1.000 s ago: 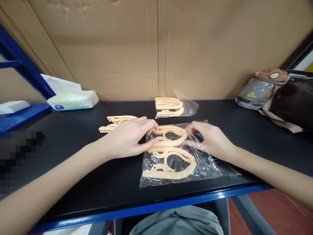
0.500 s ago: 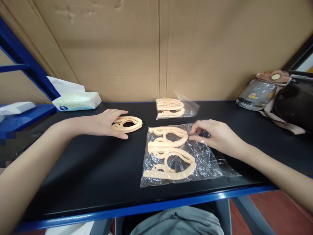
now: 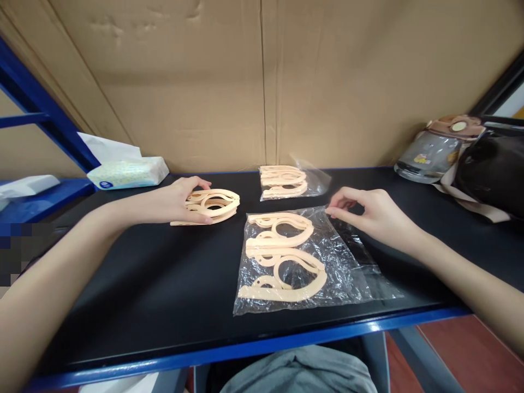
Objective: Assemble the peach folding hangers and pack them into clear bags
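My left hand (image 3: 174, 202) is closed around a beige folding hanger (image 3: 223, 203), thumb on its near side and fingers on the far side. At least one more hanger seems to lie under it, but my hand hides part of the stack. To the right, a clear plastic bag (image 3: 347, 267) lies flat with several folded beige hangers (image 3: 303, 292) inside. My right hand (image 3: 368, 215) pinches the bag's upper edge between thumb and index finger. Behind it lies a second clear bag (image 3: 317, 183) holding similar hangers (image 3: 282, 180).
A tissue pack (image 3: 131, 172) stands at the back left. At the back right are a clear bottle (image 3: 428, 155) with a brown lid and a black bag (image 3: 495, 169) with a pale strap. A cardboard wall (image 3: 184, 87) rises behind the black table (image 3: 164, 295).
My left hand has closed on the hanger, which is raised slightly. My right hand has slid a little right along the bag's upper edge.
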Motion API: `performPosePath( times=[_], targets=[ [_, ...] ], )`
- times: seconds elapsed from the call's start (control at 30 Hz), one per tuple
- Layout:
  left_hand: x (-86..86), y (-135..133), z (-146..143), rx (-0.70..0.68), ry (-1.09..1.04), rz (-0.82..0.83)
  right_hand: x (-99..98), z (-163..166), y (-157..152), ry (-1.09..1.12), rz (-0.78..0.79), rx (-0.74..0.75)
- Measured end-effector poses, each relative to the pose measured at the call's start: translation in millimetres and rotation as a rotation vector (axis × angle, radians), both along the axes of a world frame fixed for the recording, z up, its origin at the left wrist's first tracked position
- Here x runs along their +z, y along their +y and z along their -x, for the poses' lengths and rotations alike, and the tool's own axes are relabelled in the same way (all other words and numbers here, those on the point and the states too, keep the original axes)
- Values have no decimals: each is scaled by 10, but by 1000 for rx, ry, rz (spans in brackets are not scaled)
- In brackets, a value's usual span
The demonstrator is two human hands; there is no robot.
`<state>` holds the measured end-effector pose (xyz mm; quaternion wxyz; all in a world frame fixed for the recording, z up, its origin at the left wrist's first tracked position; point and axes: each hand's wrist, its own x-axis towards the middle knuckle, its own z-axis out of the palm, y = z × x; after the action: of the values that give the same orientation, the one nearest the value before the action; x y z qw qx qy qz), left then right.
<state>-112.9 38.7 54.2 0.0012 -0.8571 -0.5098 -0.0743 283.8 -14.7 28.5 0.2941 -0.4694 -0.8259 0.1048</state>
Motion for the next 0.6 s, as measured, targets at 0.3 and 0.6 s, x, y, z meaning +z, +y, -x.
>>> performPosePath(
  times=[0.3,0.6],
  targets=[
    [-24,-378,-745,-198,-54,-221,11,186,-154,110,-24,66],
    [-143,-776,-1101,-487,27,-516,66,337,-317,163,169,206]
  ],
)
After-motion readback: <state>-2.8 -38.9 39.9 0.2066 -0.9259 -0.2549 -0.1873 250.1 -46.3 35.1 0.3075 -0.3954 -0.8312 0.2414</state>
